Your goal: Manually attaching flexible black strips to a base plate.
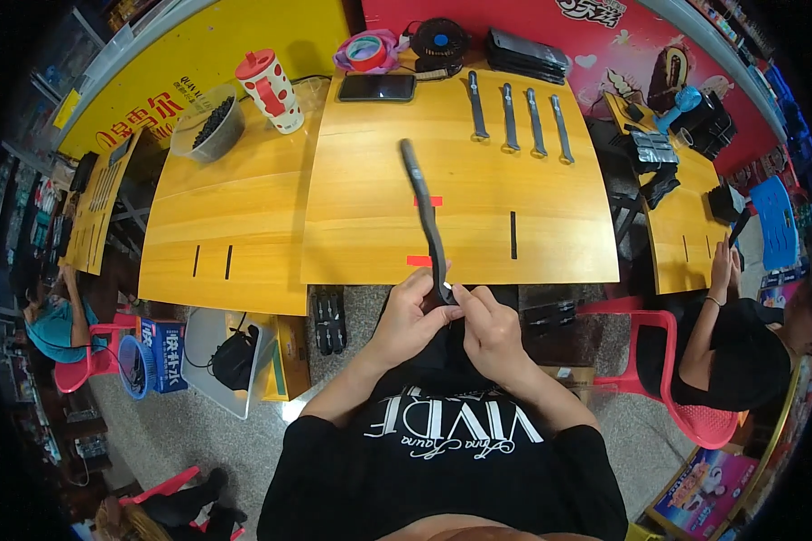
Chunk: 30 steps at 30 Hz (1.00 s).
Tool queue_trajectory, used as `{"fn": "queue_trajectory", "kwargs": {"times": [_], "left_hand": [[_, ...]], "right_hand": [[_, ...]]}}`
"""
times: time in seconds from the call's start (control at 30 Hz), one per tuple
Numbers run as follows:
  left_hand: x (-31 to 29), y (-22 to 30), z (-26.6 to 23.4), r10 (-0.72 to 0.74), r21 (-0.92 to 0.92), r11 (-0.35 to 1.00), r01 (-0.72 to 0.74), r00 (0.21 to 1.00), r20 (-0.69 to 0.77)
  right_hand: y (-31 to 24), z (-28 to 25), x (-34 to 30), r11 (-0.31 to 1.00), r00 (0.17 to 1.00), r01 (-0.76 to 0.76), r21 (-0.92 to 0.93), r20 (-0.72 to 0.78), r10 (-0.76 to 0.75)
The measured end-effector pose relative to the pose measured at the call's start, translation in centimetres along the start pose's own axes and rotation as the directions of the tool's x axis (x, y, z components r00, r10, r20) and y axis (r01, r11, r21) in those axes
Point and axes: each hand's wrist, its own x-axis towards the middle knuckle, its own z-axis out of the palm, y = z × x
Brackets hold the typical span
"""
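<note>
A long dark strap (425,206) rises from my hands over the front edge of the yellow wooden table (370,198). My left hand (409,317) is closed around its lower end, thumb and fingers pinching it. Close beside it, my right hand (490,326) pinches the same end, with a small white spot showing at the fingertips. What that spot is, I cannot make out. Several similar dark straps (509,117) with metal-looking ends lie in a row at the back right. Red tape marks (419,261) and a black strip (513,234) are on the tabletop near the held strap.
A phone (376,87), a small fan (439,38), tape rolls (366,53) and stacked black pouches (526,56) line the back. Left stand a spotted cup (272,92) and a tub of black pieces (209,126). Other people sit at side tables; a bin (230,365) is below.
</note>
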Motion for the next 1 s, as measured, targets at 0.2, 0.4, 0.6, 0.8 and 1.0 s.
{"fn": "queue_trajectory", "kwargs": {"times": [0.2, 0.4, 0.6, 0.8, 1.0], "left_hand": [[0.7, -0.2, -1.1, 0.135, 0.317, 0.931, -0.181, 0.978, 0.161], [-0.1, -0.5, 0.3, -0.006, -0.127, 0.992, 0.008, 1.000, 0.017], [-1.0, -1.0, 1.2, 0.038, -0.200, 0.978, -0.061, 0.992, -0.116], [-1.1, -1.2, 1.5, 0.434, 0.519, 0.792, -0.321, 0.894, -0.108], [-0.9, -1.5, 1.5, 0.507, 0.743, 0.563, -0.362, 0.861, 0.036]], "right_hand": [[0.0, -1.1, 0.3, 0.999, 0.990, 0.006, 0.035, 0.142, -0.011], [0.4, 0.4, -0.1, 0.993, 1.000, -0.013, 0.116, 0.003, 0.012], [-0.6, 1.6, -0.1, 1.000, 0.999, 0.018, 0.007, -0.035, -0.017], [-0.6, 1.5, 0.1, 0.999, 0.999, 0.032, -0.017, -0.011, -0.032], [0.3, 0.7, 0.2, 0.988, 0.986, 0.093, -0.125, 0.147, -0.075]]}}
